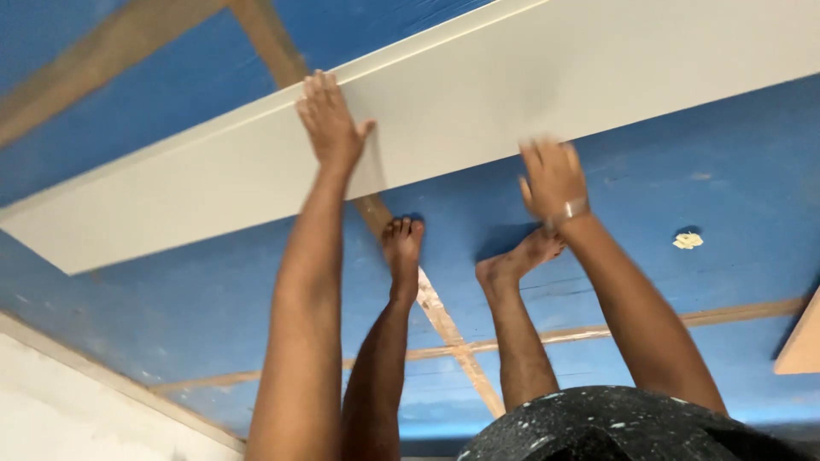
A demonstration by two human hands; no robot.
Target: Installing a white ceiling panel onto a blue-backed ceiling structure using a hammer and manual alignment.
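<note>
A long white board [478, 94] runs slantwise across the view, from lower left to upper right, above a blue floor. My left hand [329, 124] lies flat on top of it, with the fingertips at its far edge and the thumb spread to the right. My right hand [553, 177] is blurred. It sits at the board's near edge with its fingers spread over the surface, and a metal bracelet is on the wrist. Whether this hand grips the edge is unclear. My two bare feet [401, 243] stand on the floor below the board.
The blue floor [683, 171] is crossed by thin wooden strips [444, 320]. A small pale scrap [688, 241] lies at the right. A white wall base [77, 410] fills the lower left. A tan board corner [803, 341] pokes in at the right edge.
</note>
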